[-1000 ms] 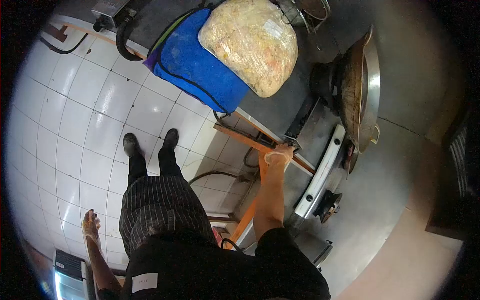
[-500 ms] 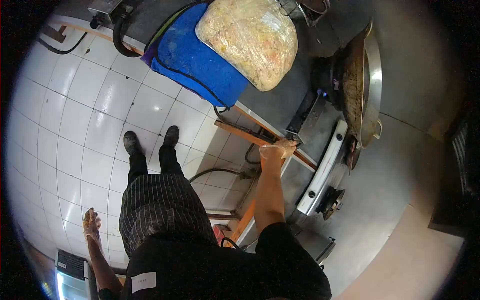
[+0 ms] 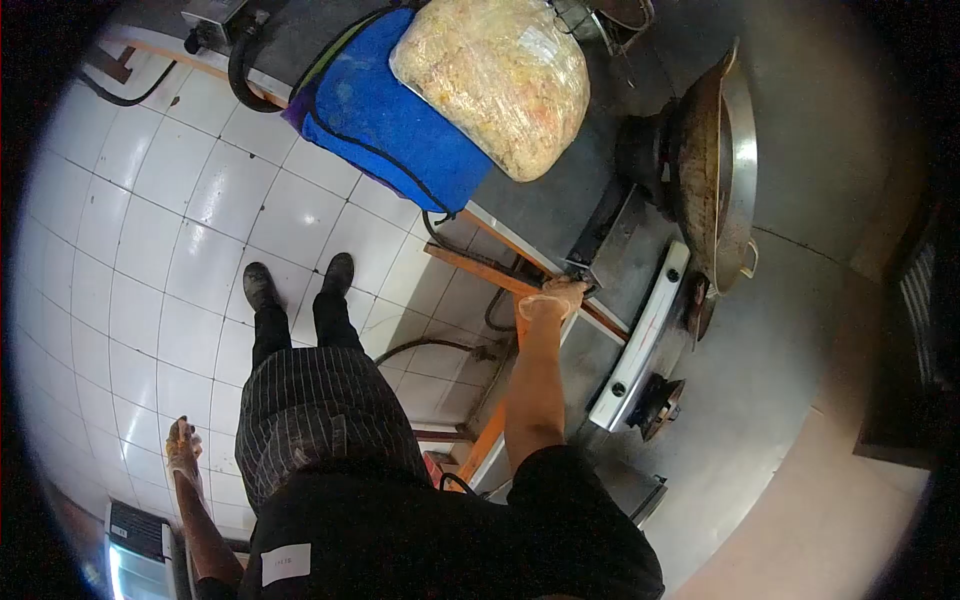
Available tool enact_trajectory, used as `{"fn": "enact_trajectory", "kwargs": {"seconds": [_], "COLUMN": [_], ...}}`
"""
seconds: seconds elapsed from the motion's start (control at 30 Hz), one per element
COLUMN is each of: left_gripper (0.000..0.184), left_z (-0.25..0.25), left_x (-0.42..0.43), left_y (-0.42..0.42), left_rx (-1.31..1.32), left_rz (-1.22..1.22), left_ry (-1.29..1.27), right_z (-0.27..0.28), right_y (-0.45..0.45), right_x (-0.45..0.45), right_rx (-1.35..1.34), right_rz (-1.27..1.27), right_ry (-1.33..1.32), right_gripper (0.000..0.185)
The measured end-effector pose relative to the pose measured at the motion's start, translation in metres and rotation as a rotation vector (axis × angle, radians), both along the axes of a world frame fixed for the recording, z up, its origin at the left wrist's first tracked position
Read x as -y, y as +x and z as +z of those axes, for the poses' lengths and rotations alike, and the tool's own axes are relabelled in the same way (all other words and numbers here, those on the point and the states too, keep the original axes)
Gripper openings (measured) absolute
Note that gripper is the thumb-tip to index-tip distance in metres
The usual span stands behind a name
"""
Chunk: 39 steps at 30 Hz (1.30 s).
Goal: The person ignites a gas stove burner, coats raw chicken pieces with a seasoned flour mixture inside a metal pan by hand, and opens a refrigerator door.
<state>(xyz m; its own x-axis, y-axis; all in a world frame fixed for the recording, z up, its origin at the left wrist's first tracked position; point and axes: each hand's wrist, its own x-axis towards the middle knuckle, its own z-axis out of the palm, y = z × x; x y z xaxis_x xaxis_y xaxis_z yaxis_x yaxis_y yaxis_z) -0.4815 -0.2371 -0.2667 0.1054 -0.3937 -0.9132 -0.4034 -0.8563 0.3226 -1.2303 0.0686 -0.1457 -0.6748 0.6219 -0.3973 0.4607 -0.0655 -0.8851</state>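
My right hand point(image 3: 562, 294), in a clear plastic glove, is closed around the stove knob at the front of the burner point(image 3: 612, 235). The fingers mostly hide the knob. A large, soot-darkened wok point(image 3: 705, 170) sits tilted in my view on the burner ring, beyond that hand. My left hand point(image 3: 183, 448) hangs low at my left side over the tiled floor, away from the stove. It wears a clear glove with yellowish smears, and its fingers are curled together. Whether something lies inside them is too small to make out.
A plastic-wrapped mass of pale food point(image 3: 490, 85) rests on the counter beside a blue insulated bag point(image 3: 390, 120). A white two-knob gas stove point(image 3: 640, 335) stands right of my arm. Hoses and an orange frame point(image 3: 475, 265) run below the counter edge. A lit fridge point(image 3: 140, 560) is lower left.
The small blue flame seen under the wok earlier no longer shows. My right hand stays at the knob with its wrist slightly turned. The view has shifted a little.
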Motion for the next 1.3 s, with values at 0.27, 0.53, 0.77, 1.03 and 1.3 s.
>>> {"fn": "enact_trajectory", "kwargs": {"seconds": [0.27,0.53,0.77,1.03,1.3], "left_gripper": [0.034,0.027,0.023,0.028,0.034], "left_z": [0.012,-0.005,-0.004,-0.004,-0.003], "left_x": [0.003,0.015,0.014,0.019,0.022], "left_y": [-0.003,0.001,0.002,0.012,0.010], "left_rx": [0.028,-0.004,-0.030,0.034,-0.061], "left_rz": [-0.052,0.025,0.064,0.009,0.002], "left_ry": [-0.030,-0.042,-0.039,0.001,-0.053], "right_z": [-0.030,-0.025,-0.034,-0.027,-0.015], "right_y": [-0.048,-0.033,-0.015,-0.010,-0.006], "right_x": [-0.120,-0.076,-0.048,-0.024,-0.025], "right_rx": [0.161,-0.181,-0.138,-0.013,0.009], "right_rz": [0.384,0.208,0.111,0.072,0.108], "right_ry": [-1.699,-1.004,-0.437,-0.137,-0.059], "right_gripper": [0.036,0.030,0.030,0.030,0.031]}}
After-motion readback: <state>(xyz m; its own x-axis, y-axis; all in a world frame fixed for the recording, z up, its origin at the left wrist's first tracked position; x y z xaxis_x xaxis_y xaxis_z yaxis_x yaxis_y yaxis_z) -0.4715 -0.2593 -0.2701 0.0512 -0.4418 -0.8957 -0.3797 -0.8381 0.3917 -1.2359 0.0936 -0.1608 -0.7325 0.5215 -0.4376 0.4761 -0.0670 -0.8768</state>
